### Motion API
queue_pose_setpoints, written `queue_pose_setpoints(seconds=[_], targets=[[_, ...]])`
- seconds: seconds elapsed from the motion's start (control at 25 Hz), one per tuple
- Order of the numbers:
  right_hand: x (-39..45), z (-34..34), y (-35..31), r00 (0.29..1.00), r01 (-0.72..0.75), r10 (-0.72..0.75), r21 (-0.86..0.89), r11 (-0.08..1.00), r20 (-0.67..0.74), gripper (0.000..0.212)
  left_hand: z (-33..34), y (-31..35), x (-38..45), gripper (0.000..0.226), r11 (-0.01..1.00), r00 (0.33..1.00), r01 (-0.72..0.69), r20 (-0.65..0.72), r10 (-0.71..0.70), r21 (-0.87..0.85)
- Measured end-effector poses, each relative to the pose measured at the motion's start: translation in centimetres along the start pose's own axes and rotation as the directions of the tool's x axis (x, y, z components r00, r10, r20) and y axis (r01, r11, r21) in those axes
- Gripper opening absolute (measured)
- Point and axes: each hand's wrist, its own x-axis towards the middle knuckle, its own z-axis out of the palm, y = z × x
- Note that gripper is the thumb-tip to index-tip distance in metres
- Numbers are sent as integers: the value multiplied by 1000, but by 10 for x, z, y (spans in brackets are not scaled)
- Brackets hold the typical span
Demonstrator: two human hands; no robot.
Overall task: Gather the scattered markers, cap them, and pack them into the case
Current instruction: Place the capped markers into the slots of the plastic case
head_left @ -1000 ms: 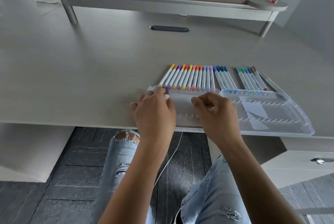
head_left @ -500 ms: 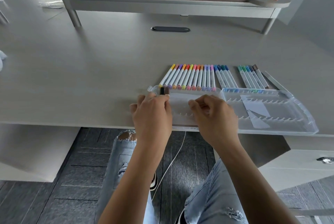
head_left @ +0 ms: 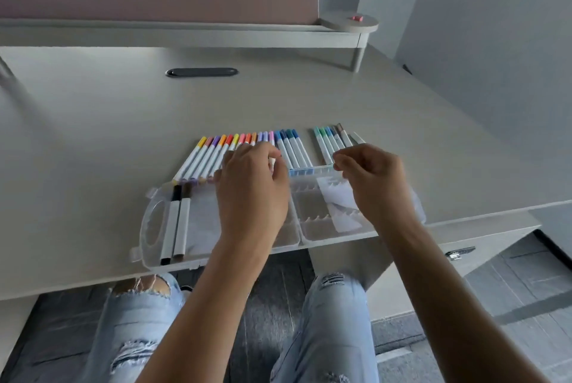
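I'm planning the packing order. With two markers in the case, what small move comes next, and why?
Probably lift one marker from the row into the case, beside the two there: the left hand is already at the row.

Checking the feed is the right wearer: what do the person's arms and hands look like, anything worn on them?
Both arms are bare to the edge of the picture: no sleeves, gloves, watch or bands show. The left hand and right hand show no rings that I can make out. Below them, light blue ripped jeans cover the legs.
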Motion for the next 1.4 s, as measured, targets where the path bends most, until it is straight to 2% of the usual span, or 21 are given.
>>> queue_pose_setpoints(seconds=[0.16, 0.36, 0.44, 0.6, 0.68, 0.76, 0.88, 0.96, 1.04, 1.24, 1.4], targets=[[56, -28, 29, 999, -31, 32, -324, 946, -2, 16, 36, 27, 23, 15, 999, 989, -33, 143, 28, 36], [116, -16, 45, 997, -44, 75, -662, 749, 19, 12, 66, 42, 42, 12, 982, 973, -95, 221, 57, 161], [131, -9, 42, 994, -45, 106, -746, 664, 35, 10, 75, 40, 49, 11, 972, 972, -126, 221, 81, 200], [148, -1, 40, 991, 9, 105, -817, 576, 86, 27, 88, 44, 64, 10, 959, 961, -164, 255, 103, 229], [151, -1, 39, 990, 13, 105, -813, 582, 91, 32, 95, 51, 72, 10, 956, 954, -178, 279, 109, 235], [151, -6, 42, 993, -22, 104, -768, 640, 58, 31, 105, 59, 82, 11, 952, 946, -165, 313, 80, 257], [144, -26, 50, 986, -162, 154, -566, 808, -62, 26, 124, 69, 91, 17, 947, 928, -135, 373, 18, 290], [137, -44, 57, 973, -229, 202, -421, 878, -107, 26, 136, 73, 92, 25, 940, 921, -134, 388, 1, 315], [131, -61, 61, 967, -252, 221, -351, 902, -126, 24, 147, 77, 93, 25, 928, 915, -133, 404, -19, 347], [120, -86, 69, 962, -264, 227, -302, 916, -151, 21, 165, 85, 96, 33, 900, 910, -136, 411, -52, 414], [113, -93, 73, 950, -305, 285, -192, 933, -127, 31, 172, 94, 100, 31, 894, 905, -119, 418, -81, 433]])
